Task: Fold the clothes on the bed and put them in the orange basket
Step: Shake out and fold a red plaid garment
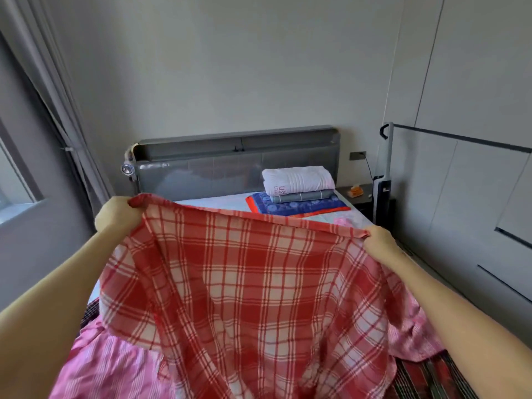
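Bedroom with grey walls, and a grey curtain (43,82) hangs far left. Left hand (116,216) clenches one top corner of the red plaid shirt (244,283), lifted over the near end of the bed (213,201), its cloth draping down onto a pink striped garment (109,367) beneath. Far behind, by the grey headboard (230,162), a folded white towel (298,180) tops a stack with a blue patterned cloth (299,207). Right hand (380,240) pinches the opposite top corner, edge pulled taut between both. Further right, an upright vacuum (384,180) stands beside the nightstand (359,194).
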`<state>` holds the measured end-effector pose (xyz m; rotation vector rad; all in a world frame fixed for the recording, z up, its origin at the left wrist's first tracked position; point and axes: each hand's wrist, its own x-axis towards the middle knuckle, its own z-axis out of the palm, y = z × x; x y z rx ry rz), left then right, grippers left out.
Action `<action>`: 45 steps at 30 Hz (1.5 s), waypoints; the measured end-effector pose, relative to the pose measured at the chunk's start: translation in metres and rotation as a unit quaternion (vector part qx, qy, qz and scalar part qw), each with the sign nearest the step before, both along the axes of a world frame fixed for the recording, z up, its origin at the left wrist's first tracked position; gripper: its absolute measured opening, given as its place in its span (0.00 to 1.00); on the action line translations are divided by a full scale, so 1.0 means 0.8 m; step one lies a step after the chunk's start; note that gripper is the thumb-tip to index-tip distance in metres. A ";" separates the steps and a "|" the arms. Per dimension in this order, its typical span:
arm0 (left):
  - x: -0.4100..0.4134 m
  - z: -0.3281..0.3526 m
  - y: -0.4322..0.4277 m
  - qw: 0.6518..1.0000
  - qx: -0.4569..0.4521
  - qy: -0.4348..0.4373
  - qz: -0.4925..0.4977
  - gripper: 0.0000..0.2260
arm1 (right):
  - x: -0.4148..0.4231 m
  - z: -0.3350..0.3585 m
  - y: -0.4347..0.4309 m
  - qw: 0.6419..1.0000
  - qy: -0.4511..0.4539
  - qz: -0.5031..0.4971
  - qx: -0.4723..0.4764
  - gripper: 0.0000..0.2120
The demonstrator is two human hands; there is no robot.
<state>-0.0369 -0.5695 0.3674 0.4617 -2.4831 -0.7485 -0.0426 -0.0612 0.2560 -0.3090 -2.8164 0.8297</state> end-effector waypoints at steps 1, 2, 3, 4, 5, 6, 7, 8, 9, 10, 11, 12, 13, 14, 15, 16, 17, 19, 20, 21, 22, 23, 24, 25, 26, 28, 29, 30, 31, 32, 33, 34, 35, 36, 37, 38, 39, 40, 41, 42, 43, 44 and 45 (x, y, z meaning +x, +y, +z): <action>-0.012 -0.019 -0.017 1.000 -0.001 -0.029 -0.006 0.18 | -0.019 -0.019 -0.002 0.998 -0.047 0.038 -0.011 0.19; -0.020 -0.034 -0.030 0.999 0.001 -0.053 -0.013 0.19 | -0.024 -0.027 -0.003 0.994 -0.086 0.067 -0.020 0.13; -0.024 -0.048 -0.039 0.997 0.000 -0.079 -0.026 0.19 | -0.022 -0.030 -0.005 0.987 -0.125 0.095 -0.025 0.07; -0.035 -0.067 -0.053 0.993 0.007 -0.111 -0.037 0.19 | -0.027 -0.033 -0.011 0.980 -0.163 0.110 -0.039 0.07; -0.043 -0.081 -0.063 0.990 0.010 -0.135 -0.047 0.19 | -0.033 -0.034 -0.013 0.972 -0.184 0.125 -0.073 0.10; -0.053 -0.099 -0.070 0.985 0.017 -0.164 -0.055 0.18 | -0.042 -0.034 -0.015 0.959 -0.226 0.137 -0.102 0.12; -0.061 -0.113 -0.076 0.980 0.029 -0.187 -0.066 0.17 | -0.051 -0.034 -0.016 0.942 -0.278 0.156 -0.107 0.11; -0.070 -0.129 -0.079 0.974 0.041 -0.211 -0.078 0.16 | -0.064 -0.037 -0.018 0.922 -0.334 0.176 -0.084 0.11; -0.078 -0.143 -0.080 0.965 0.037 -0.244 -0.093 0.16 | -0.079 -0.043 -0.019 0.908 -0.370 0.194 -0.033 0.15; -0.085 -0.154 -0.078 0.950 0.007 -0.290 -0.113 0.16 | -0.092 -0.049 -0.023 0.897 -0.389 0.202 0.052 0.17; -0.092 -0.162 -0.074 0.926 -0.048 -0.348 -0.138 0.17 | -0.104 -0.058 -0.029 0.887 -0.396 0.199 0.127 0.13; -0.107 -0.171 -0.064 0.893 -0.110 -0.406 -0.159 0.18 | -0.123 -0.068 -0.036 0.878 -0.390 0.189 0.201 0.09; -0.118 -0.177 -0.053 0.860 -0.167 -0.448 -0.177 0.19 | -0.139 -0.080 -0.041 0.875 -0.374 0.172 0.254 0.07; -0.130 -0.187 -0.042 0.833 -0.211 -0.474 -0.191 0.20 | -0.152 -0.090 -0.048 0.880 -0.351 0.154 0.281 0.06; -0.154 -0.191 -0.032 0.820 -0.238 -0.482 -0.197 0.19 | -0.179 -0.095 -0.056 0.884 -0.325 0.138 0.305 0.08; -0.165 -0.195 -0.023 0.819 -0.259 -0.475 -0.192 0.17 | -0.188 -0.099 -0.064 0.885 -0.302 0.128 0.331 0.09; -0.189 -0.194 -0.019 0.829 -0.282 -0.447 -0.183 0.13 | -0.213 -0.092 -0.074 0.886 -0.264 0.124 0.360 0.09; -0.238 -0.177 -0.021 0.872 -0.312 -0.355 -0.126 0.08 | -0.272 -0.056 -0.086 0.927 -0.185 0.076 0.316 0.11; -0.265 -0.152 -0.025 0.905 -0.302 -0.287 -0.089 0.07 | -0.306 -0.022 -0.087 0.950 -0.140 0.051 0.276 0.13; -0.294 -0.116 -0.031 0.936 -0.283 -0.203 -0.055 0.06 | -0.342 0.026 -0.085 0.959 -0.080 0.035 0.270 0.14; -0.322 -0.070 -0.038 0.964 -0.245 -0.100 -0.021 0.05 | -0.372 0.086 -0.082 0.960 0.005 0.016 0.280 0.15; -0.350 -0.009 -0.046 0.979 -0.203 0.015 0.011 0.04 | -0.402 0.158 -0.077 0.947 0.115 0.002 0.300 0.16; -0.369 0.052 -0.053 0.980 -0.153 0.118 0.044 0.06 | -0.417 0.229 -0.069 0.922 0.242 -0.027 0.301 0.17; -0.381 0.111 -0.059 0.970 -0.114 0.203 0.070 0.08 | -0.427 0.289 -0.060 0.888 0.366 -0.056 0.273 0.17; -0.387 0.163 -0.063 0.955 -0.092 0.266 0.091 0.11 | -0.425 0.342 -0.055 0.859 0.442 -0.079 0.246 0.17; -0.383 0.238 -0.066 0.928 -0.093 0.346 0.102 0.19 | -0.414 0.409 -0.051 0.824 0.501 -0.120 0.234 0.14; -0.378 0.262 -0.066 0.919 -0.100 0.369 0.095 0.22 | -0.409 0.428 -0.048 0.816 0.511 -0.131 0.236 0.13; -0.372 0.280 -0.066 0.915 -0.111 0.377 0.090 0.24 | -0.403 0.437 -0.045 0.815 0.510 -0.140 0.237 0.12; -0.365 0.288 -0.065 0.913 -0.126 0.378 0.087 0.25 | -0.398 0.437 -0.041 0.815 0.505 -0.144 0.245 0.11; -0.359 0.291 -0.066 0.914 -0.142 0.371 0.083 0.25 | -0.392 0.429 -0.037 0.816 0.499 -0.144 0.254 0.11; -0.352 0.288 -0.068 0.917 -0.152 0.360 0.079 0.25 | -0.389 0.418 -0.031 0.814 0.497 -0.138 0.266 0.11; -0.345 0.280 -0.071 0.920 -0.157 0.351 0.073 0.25 | -0.384 0.404 -0.026 0.815 0.495 -0.127 0.273 0.12; -0.338 0.269 -0.075 0.924 -0.165 0.340 0.063 0.22 | -0.378 0.387 -0.022 0.815 0.493 -0.111 0.283 0.13; -0.328 0.255 -0.081 0.928 -0.175 0.326 0.052 0.19 | -0.371 0.370 -0.017 0.820 0.486 -0.092 0.289 0.14; -0.315 0.238 -0.087 0.930 -0.186 0.315 0.039 0.16 | -0.362 0.352 -0.012 0.821 0.479 -0.074 0.300 0.13; -0.305 0.223 -0.092 0.929 -0.201 0.311 0.027 0.13 | -0.353 0.337 -0.009 0.824 0.470 -0.060 0.310 0.11; -0.290 0.207 -0.094 0.928 -0.216 0.304 0.013 0.11 | -0.343 0.322 -0.003 0.830 0.452 -0.046 0.323 0.10; -0.272 0.190 -0.097 0.926 -0.231 0.299 -0.003 0.10 | -0.327 0.308 0.002 0.832 0.440 -0.029 0.336 0.09; -0.253 0.176 -0.098 0.921 -0.245 0.303 -0.019 0.09 | -0.313 0.294 0.008 0.829 0.434 -0.010 0.353 0.09; -0.232 0.163 -0.101 0.917 -0.255 0.305 -0.031 0.10 | -0.295 0.282 0.013 0.823 0.432 0.010 0.369 0.10; -0.208 0.149 -0.107 0.918 -0.263 0.294 -0.041 0.12 | -0.273 0.268 0.017 0.814 0.431 0.030 0.389 0.11; -0.188 0.136 -0.113 0.922 -0.267 0.275 -0.051 0.13 | -0.252 0.256 0.020 0.805 0.432 0.050 0.403 0.12; -0.170 0.118 -0.125 0.932 -0.262 0.245 -0.054 0.14 | -0.231 0.242 0.023 0.796 0.436 0.073 0.414 0.12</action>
